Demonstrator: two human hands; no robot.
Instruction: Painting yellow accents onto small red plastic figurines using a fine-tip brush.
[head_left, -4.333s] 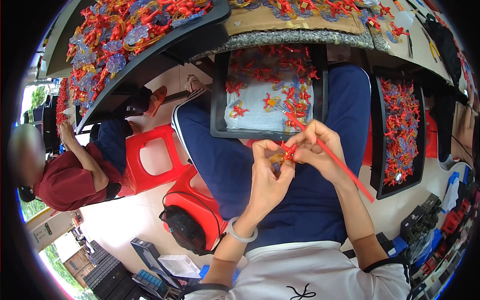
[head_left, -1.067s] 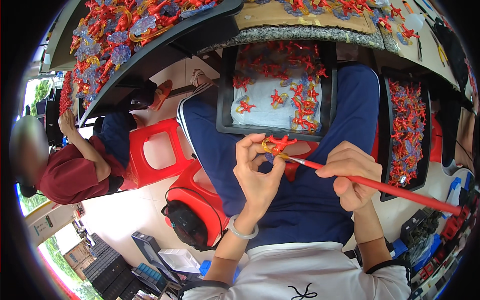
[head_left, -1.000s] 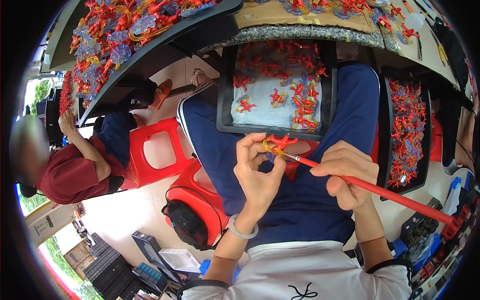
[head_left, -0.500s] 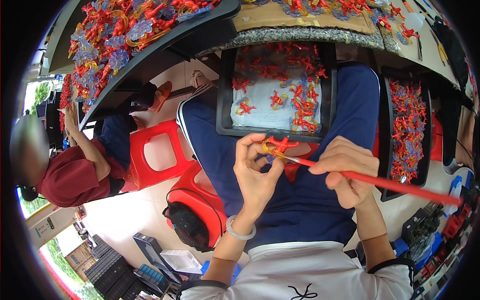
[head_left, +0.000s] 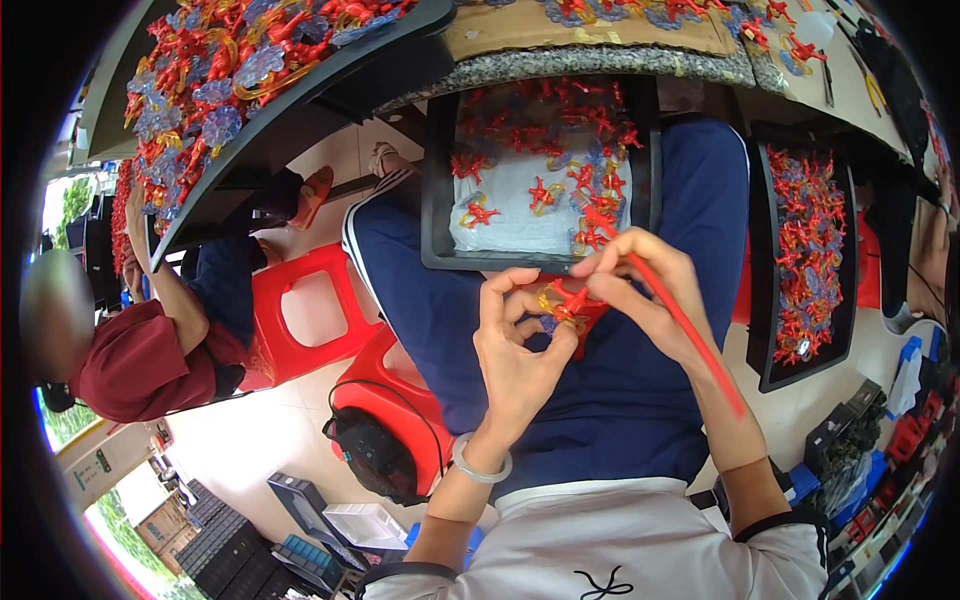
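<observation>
Two hands, left hand (head_left: 515, 345), right hand (head_left: 640, 290), one red rod (head_left: 690, 330), one red-and-yellow piece (head_left: 562, 303)

A pale tiled floor (head_left: 230, 440) fills the lower left, two red plastic stools (head_left: 300, 320) standing mid-left on it; daylight and greenery (head_left: 70, 200) show at far left.

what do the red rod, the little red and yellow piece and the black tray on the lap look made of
Red rod: likely plastic, smooth and evenly coloured. Red and yellow piece: probably moulded plastic, glossy, the yellow part looking translucent. Black tray: seemingly rigid plastic, matt with a thin rim; metal cannot be ruled out.
</observation>
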